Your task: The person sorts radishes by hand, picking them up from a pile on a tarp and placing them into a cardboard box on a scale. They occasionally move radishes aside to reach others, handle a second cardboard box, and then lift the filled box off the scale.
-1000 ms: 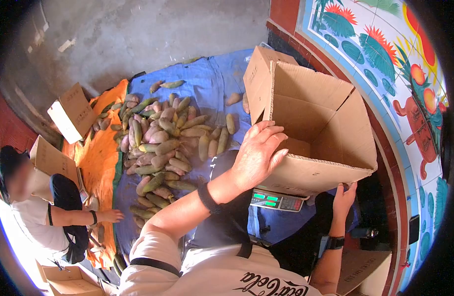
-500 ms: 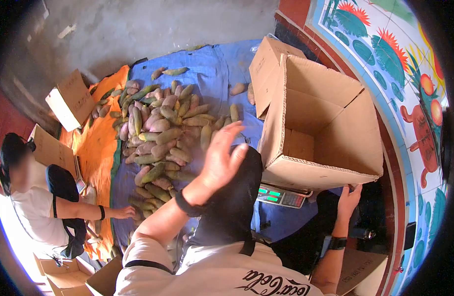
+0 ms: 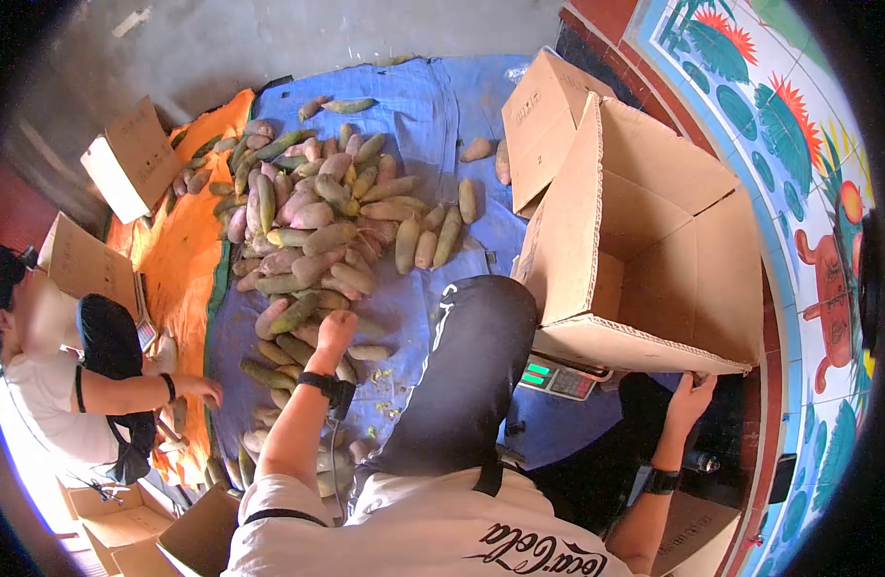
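My left hand (image 3: 335, 330) reaches down onto the near edge of a pile of long green, pink and yellow fruits (image 3: 317, 231) that lies on a blue tarp (image 3: 423, 125). Its fingers curl over one fruit, and I cannot tell whether they grip it. An open cardboard box (image 3: 644, 240) stands tilted on a scale (image 3: 558, 378) with a green display. My right hand (image 3: 691, 396) holds the box's lower right corner, with its fingertips hidden under the cardboard. My dark-clad knee (image 3: 471, 365) lies between the hands.
Another person (image 3: 48, 385) sits at the left on an orange tarp (image 3: 178, 279), one hand (image 3: 207, 389) down by the fruits. Cardboard boxes stand at the far left (image 3: 130, 159) and the bottom left (image 3: 125, 524). A painted tile wall (image 3: 798, 163) borders the right.
My left hand left the box's front rim, swung left and dropped onto the fruit pile. The view tilted down. My right hand stayed at the box's corner.
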{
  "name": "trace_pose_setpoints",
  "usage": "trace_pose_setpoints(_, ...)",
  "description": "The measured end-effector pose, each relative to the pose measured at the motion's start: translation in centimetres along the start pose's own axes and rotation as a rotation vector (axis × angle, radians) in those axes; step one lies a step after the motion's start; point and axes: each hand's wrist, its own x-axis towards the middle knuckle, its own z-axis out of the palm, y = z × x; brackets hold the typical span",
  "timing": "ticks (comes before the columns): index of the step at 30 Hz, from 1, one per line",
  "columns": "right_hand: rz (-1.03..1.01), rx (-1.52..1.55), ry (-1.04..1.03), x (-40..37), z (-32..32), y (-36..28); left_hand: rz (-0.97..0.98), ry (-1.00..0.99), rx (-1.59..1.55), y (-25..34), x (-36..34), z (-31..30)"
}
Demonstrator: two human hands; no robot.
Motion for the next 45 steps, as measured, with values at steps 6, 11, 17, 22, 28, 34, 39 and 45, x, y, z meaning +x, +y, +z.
trace_pose_setpoints(6,0.004,0.079,0.016,-0.5,-0.4,-0.8,0.304,-0.411,0.667,-14.2,0.2,9.5)
trace_pose_setpoints(11,-0.093,-0.061,0.072,-0.2,-1.1,1.4,0.141,-0.563,0.771,-12.4,-0.7,9.9)
trace_pose_setpoints(17,-0.127,-0.182,0.054,-0.4,-1.7,0.7,-0.273,-0.320,0.297,-11.4,-0.1,9.8)
trace_pose_setpoints(22,-0.098,-0.200,0.042,-0.9,-1.7,0.2,-0.417,-0.197,-0.063,-15.7,2.8,13.4)
trace_pose_setpoints(28,-0.090,-0.232,-0.039,-1.0,-2.7,2.1,-0.319,-0.199,0.017,-6.2,4.4,10.0)
trace_pose_setpoints(34,-0.116,-0.311,-0.061,-1.2,-4.5,6.1,-0.336,-0.213,0.069,-5.2,7.2,11.4)
trace_pose_setpoints(39,-0.073,-0.393,-0.171,-4.7,-6.8,5.6,-0.373,-0.298,-0.085,-5.5,8.9,13.4)
trace_pose_setpoints(45,0.024,-0.468,-0.278,-7.9,-9.5,4.8,-0.323,-0.232,-0.012,-9.1,11.0,17.4)
